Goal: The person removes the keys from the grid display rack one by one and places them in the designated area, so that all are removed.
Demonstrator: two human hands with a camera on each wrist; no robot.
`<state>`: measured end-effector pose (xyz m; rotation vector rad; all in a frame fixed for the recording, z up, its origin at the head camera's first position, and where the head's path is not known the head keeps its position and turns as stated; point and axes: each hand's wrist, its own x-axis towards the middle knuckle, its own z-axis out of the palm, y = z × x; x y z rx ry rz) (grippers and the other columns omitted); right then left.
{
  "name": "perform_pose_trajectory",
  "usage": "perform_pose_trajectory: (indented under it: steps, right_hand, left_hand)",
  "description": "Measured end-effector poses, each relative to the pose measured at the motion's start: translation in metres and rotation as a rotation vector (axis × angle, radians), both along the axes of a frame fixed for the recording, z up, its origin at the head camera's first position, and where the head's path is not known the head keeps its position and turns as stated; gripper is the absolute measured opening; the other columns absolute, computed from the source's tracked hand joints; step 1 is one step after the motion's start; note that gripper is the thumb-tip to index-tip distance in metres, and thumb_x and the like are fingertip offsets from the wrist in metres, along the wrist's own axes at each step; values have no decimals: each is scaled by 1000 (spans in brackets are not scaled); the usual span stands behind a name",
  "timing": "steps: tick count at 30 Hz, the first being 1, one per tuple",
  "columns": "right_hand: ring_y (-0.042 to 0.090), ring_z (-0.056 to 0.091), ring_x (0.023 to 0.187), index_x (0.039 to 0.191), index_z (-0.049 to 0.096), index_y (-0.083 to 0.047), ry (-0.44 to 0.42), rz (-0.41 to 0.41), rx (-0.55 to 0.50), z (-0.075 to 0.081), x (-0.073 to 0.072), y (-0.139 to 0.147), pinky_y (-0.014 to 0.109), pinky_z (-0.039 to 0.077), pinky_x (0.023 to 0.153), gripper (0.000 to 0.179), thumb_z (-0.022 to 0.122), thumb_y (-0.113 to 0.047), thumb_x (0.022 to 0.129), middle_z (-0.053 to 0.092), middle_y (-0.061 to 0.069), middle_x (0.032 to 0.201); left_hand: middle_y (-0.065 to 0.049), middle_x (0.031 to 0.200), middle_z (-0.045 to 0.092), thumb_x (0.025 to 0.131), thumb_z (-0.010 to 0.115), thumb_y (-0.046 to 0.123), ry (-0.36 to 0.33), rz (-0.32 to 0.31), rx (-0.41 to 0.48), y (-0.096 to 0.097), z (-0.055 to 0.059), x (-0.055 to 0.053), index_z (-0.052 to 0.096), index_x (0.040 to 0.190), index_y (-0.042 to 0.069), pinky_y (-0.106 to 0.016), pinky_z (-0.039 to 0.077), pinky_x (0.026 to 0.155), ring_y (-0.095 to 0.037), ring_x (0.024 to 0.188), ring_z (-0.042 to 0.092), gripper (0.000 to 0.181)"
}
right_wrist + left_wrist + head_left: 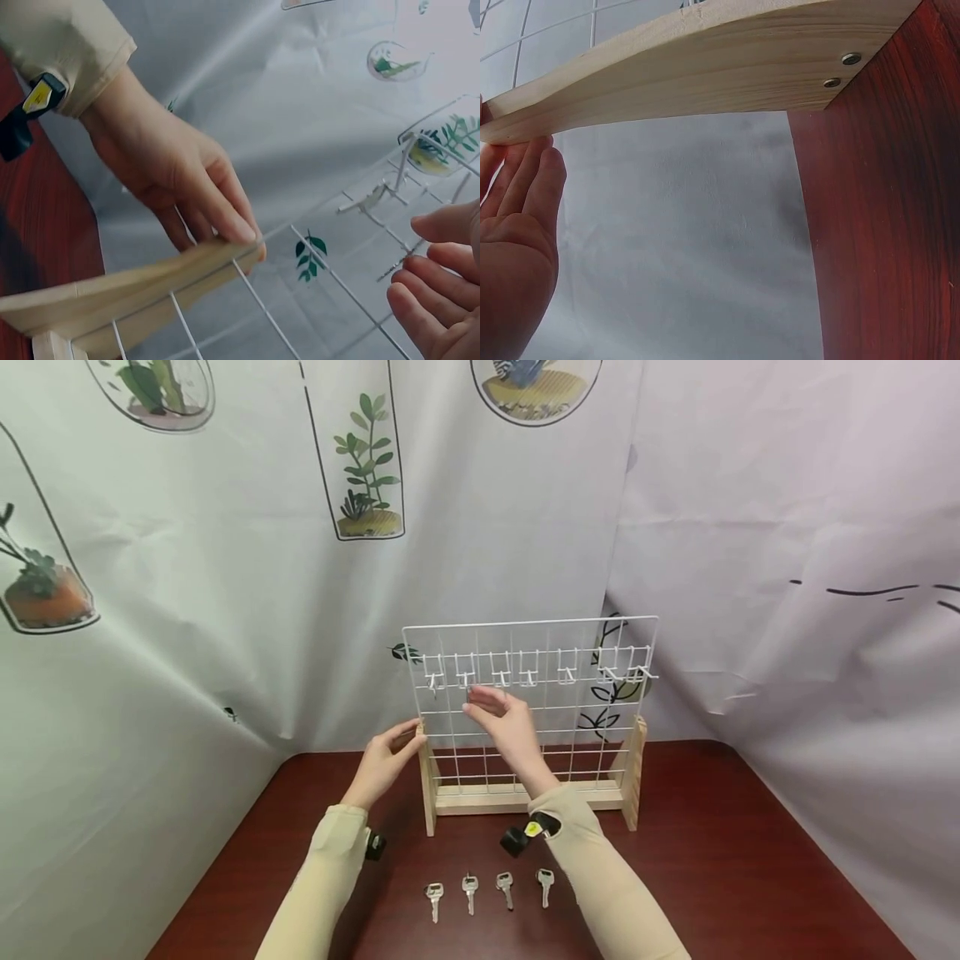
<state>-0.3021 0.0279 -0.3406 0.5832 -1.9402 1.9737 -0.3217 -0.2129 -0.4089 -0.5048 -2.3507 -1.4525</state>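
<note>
A white wire grid rack (530, 622) stands upright between wooden side posts, with several hooks near its top. My left hand (386, 760) holds the left wooden post (427, 777) near its top, thumb on one side and fingers on the other. My right hand (506, 722) is raised before the second hook from the left (467, 679), thumb and fingers apart. Close by those fingertips, a thin metal key (394, 268) appears edge-on in the right wrist view; its upper end is hard to make out. Something small, apparently a key, hangs at the leftmost hook (434, 680).
Several silver keys lie in a row on the dark red table (712, 877), the leftmost key (434, 900) being nearest my left sleeve. Behind the rack hangs a pale curtain (517, 543) printed with plants. A small black device (516, 841) sits at my right wrist.
</note>
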Motion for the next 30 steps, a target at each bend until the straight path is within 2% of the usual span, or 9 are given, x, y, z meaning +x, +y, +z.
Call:
perform_pose_trajectory:
  steps: [1, 7, 11, 16, 20, 30]
  right_hand:
    - [32, 68, 111, 124, 68, 5, -1, -11, -3, 4, 4, -2, 33, 55, 95, 38, 77, -9, 89, 70, 20, 119]
    - [38, 68, 108, 123, 67, 8, -26, -69, 30, 6, 2, -11, 42, 56, 94, 35, 74, -6, 92, 70, 24, 115]
    - [37, 70, 102, 120, 69, 7, -36, -78, -14, 3, -1, -14, 34, 59, 88, 30, 72, -8, 94, 71, 23, 113]
    - [32, 73, 95, 117, 71, 7, -29, -56, -78, 4, 0, -13, 28, 60, 82, 25, 68, -8, 97, 72, 22, 110]
    - [27, 73, 93, 116, 71, 7, -32, -49, -105, 4, 1, -10, 29, 59, 83, 24, 68, -8, 97, 72, 21, 110]
    - [23, 72, 92, 114, 70, 8, -24, -34, -165, 5, 6, -5, 30, 60, 84, 23, 69, -6, 96, 72, 21, 111]
  left_hand:
    - [-18, 131, 65, 98, 69, 30, 0, -5, 3, 0, 0, -1, 60, 139, 4, -50, 52, 98, -33, 119, 64, 49]
    - [-16, 131, 65, 97, 69, 34, -13, -3, 9, 1, -1, 0, 61, 139, 7, -50, 52, 99, -30, 119, 64, 51]
    - [-16, 130, 66, 97, 69, 34, -15, 5, 10, 2, 0, 2, 62, 138, 8, -48, 52, 99, -30, 119, 64, 49]
    - [-17, 129, 66, 98, 69, 31, -4, 9, 5, 2, 1, 3, 61, 138, 2, -51, 51, 99, -33, 118, 64, 50]
    - [-18, 130, 65, 98, 69, 29, -8, 10, 10, 3, 2, 2, 61, 138, 2, -51, 51, 100, -33, 119, 64, 49]
    - [-15, 132, 65, 98, 68, 35, 2, 17, -27, 2, 1, 4, 60, 140, 6, -52, 52, 98, -32, 119, 63, 52]
